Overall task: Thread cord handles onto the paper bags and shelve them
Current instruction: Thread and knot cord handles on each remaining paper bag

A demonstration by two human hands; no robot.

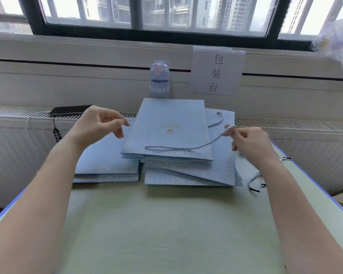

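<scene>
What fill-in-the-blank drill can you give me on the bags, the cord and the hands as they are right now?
1. The right hand pinches the cord that lies across the ___ bag of the right stack.
2. The blue bottle stands ___ that stack.
3. The phone lies to the ___ of the bottle.
4. More loose cords lie on the table by the person's ___ forearm.

Missing words: top; behind; left; right.

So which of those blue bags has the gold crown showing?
The top bag of the right-hand pile, the one with a cord lying across it. The other bags show only plain blue and patterned borders.
</scene>
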